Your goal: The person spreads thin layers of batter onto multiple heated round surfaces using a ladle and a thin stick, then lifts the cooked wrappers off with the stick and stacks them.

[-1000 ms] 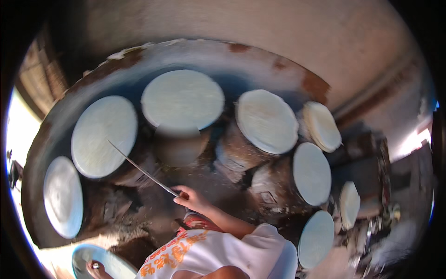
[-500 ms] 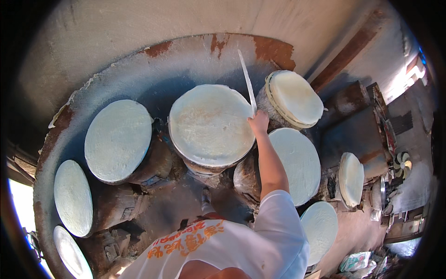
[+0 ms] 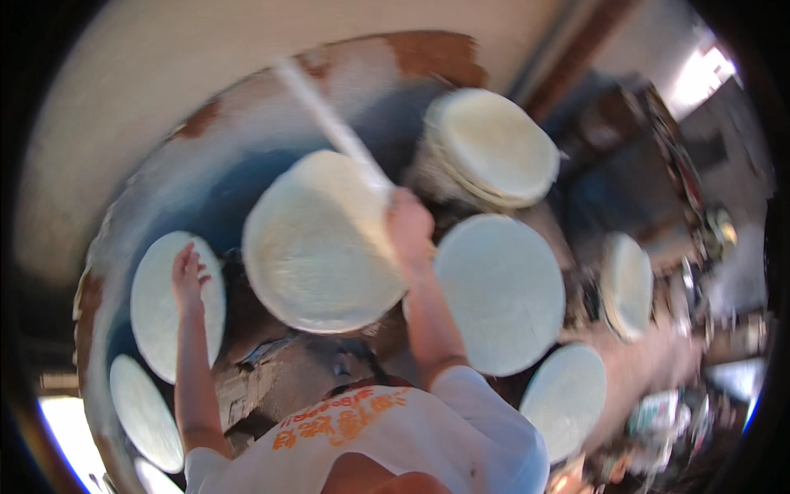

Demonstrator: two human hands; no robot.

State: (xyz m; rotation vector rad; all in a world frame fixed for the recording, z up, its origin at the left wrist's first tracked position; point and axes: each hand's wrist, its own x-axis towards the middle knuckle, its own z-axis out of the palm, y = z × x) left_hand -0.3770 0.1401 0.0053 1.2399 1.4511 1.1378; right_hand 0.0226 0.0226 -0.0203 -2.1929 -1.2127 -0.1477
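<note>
My right hand [image 3: 409, 224] is closed round one end of a long, flat, pale scraper [image 3: 333, 125], smeared by motion. The scraper slants up and left past the far right edge of the middle round griddle [image 3: 317, 255], which bears a thin pale layer browned in places. Over the left round griddle [image 3: 160, 329], also coated pale, I hold my left hand [image 3: 189, 272] with its fingers apart and nothing in them. Whether that hand touches the surface I cannot tell. Just right of my right forearm lies another pale-coated griddle [image 3: 502, 300].
Thin round flatbreads lie in a stack [image 3: 494, 148] at the back right. A smaller stack [image 3: 628, 284] stands farther right. More pale discs sit at the lower left [image 3: 146, 416] and lower right [image 3: 565, 403]. A curved, rust-patched metal rim [image 3: 432, 58] runs behind the griddles.
My left hand has come into view over the left griddle. My right hand and the scraper have swung left, and the scraper now leans more. The whole view has shifted.
</note>
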